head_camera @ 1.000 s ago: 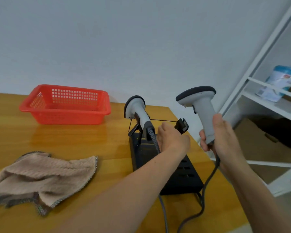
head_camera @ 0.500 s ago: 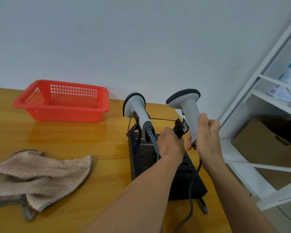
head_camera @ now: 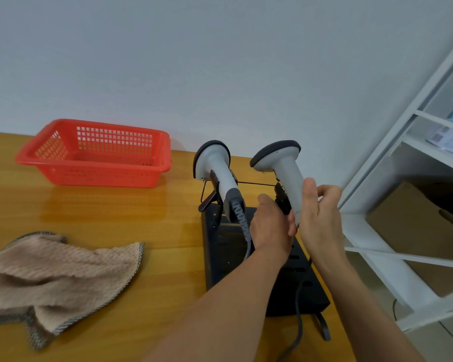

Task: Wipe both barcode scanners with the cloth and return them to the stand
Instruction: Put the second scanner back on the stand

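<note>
Two grey-white barcode scanners with dark heads stand at the black stand [head_camera: 306, 291]. The left scanner [head_camera: 215, 168] sits in the stand's left clip, and its coiled cable hangs down. My right hand [head_camera: 322, 218] grips the handle of the right scanner [head_camera: 283, 165], which is upright against the right clip [head_camera: 281, 197]. My left hand [head_camera: 270, 228] is curled at that clip beside the handle's lower end, its fingers hidden. The beige cloth [head_camera: 58, 267] lies crumpled on the table at the left, away from both hands.
A red plastic basket [head_camera: 94, 163] stands at the back of the wooden table [head_camera: 115, 218]. A white shelf frame [head_camera: 403, 152] rises just right of the table edge, with a cardboard box [head_camera: 416, 220] under it. A scanner cable [head_camera: 298, 322] trails over the stand.
My right hand has brought the right scanner down and to the left, from out in the air to the stand's right clip. My left hand has stayed at the stand.
</note>
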